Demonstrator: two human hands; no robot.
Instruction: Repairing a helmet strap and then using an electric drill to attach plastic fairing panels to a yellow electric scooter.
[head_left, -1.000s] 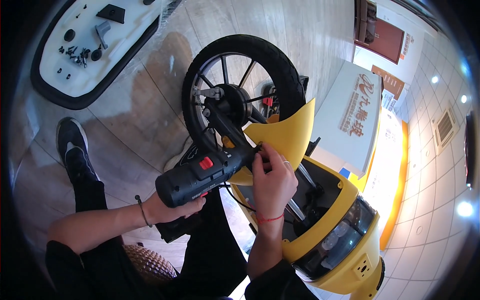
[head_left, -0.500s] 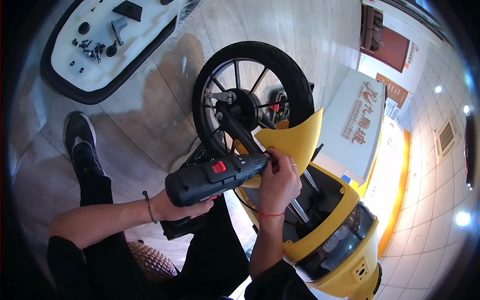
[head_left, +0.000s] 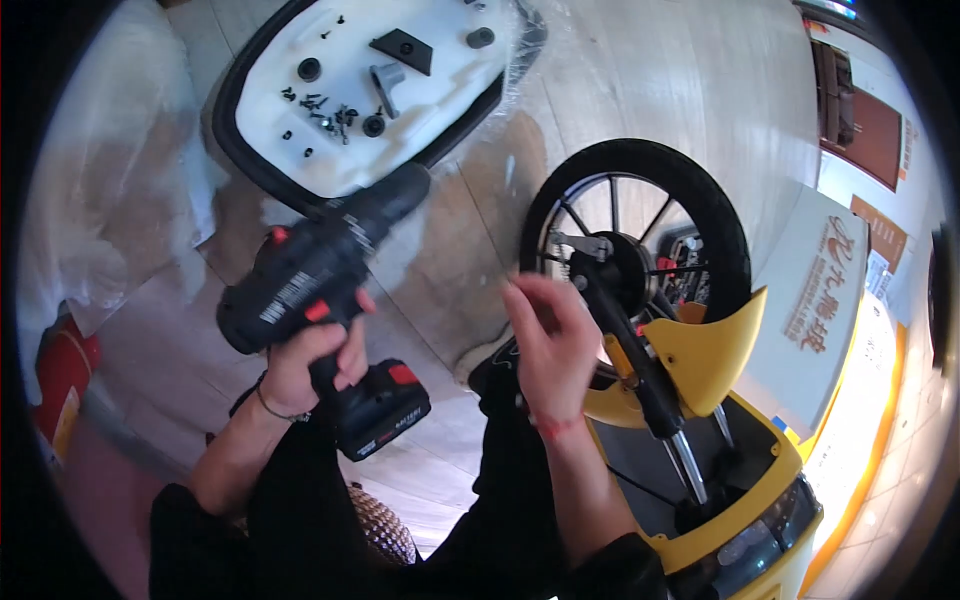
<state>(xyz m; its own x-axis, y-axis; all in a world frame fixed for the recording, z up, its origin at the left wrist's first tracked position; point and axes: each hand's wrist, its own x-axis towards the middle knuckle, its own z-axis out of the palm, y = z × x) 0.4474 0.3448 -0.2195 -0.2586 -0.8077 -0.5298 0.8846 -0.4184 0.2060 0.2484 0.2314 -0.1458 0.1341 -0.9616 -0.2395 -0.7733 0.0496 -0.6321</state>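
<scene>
My left hand [head_left: 315, 365] grips the handle of a black cordless drill [head_left: 330, 260] with red switches, raised and angled toward the upper right. My right hand [head_left: 550, 350] hangs in mid-air, thumb and fingertips pinched; what they hold, if anything, I cannot make out. Beyond it stand a black spoked wheel [head_left: 690, 185], a black fork [head_left: 658, 415] with silver tubes and a yellow curved fender [head_left: 708, 355], attached to a yellow scooter body [head_left: 762, 440]. A white, black-rimmed panel [head_left: 270, 100] bears screws, round parts, a grey bracket [head_left: 388, 92] and a black plate [head_left: 402, 50].
Crumpled plastic sheeting [head_left: 120, 140] lies at the left, near a red object [head_left: 70, 355]. A tool case [head_left: 686, 258] shows behind the wheel. At the right are a white counter [head_left: 805, 290] with a sign and a brown door [head_left: 873, 135].
The drill has come away from the fender and swung up and left in my left hand. My right hand has left the fender. The view has shifted toward the panel with the screws.
</scene>
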